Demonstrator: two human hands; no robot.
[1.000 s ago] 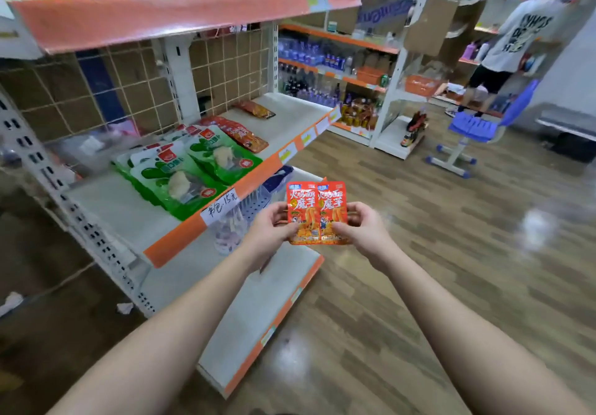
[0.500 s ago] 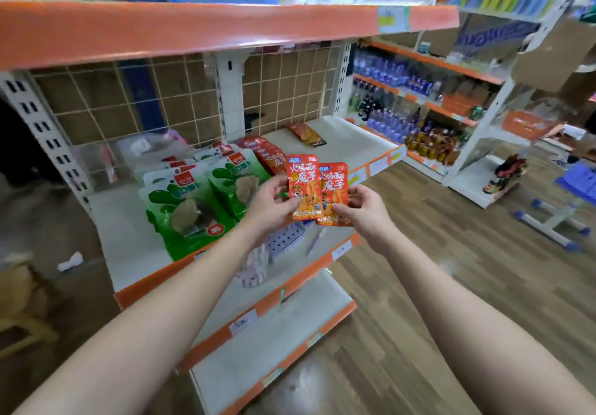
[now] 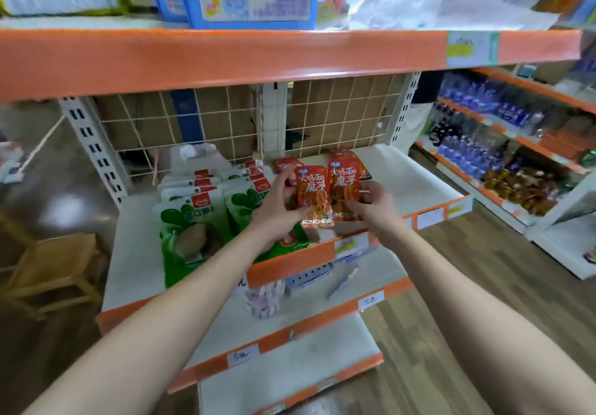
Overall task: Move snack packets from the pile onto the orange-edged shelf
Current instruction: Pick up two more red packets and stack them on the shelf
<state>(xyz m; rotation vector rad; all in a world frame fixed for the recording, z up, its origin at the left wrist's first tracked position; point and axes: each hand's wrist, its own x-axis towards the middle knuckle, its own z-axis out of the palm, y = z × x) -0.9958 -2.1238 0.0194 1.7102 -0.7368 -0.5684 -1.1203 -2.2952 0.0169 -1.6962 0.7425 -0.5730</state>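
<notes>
**Packets over the shelf now, not yet set down**

The white metal shelf with the orange front edge (image 3: 416,185) lies directly under and beyond my fingers (image 3: 283,179). A second ago it sat off to their left, and I held my load out in front of the lower tier. Since then I have stepped in and lifted, so the load has crossed the orange lip.

Just left of my fingers, the flat green plastic snack pouches (image 3: 190,221) cover that side of the board, and my left forearm passes over the nearest one.

My left hand (image 3: 277,208) and right hand (image 3: 374,205) each pinch one of the two red-orange foil snack packets (image 3: 313,195). The fingers curl on the packets' outer edges. The packets stand upright, side by side, meeting at their inner edges, held up off the board.

Just past my fingertips, a few more red foil packets (image 3: 285,164) lie flat on the board.

I judge the carry almost done: what remains is lowering the pair beside those and letting go
</notes>
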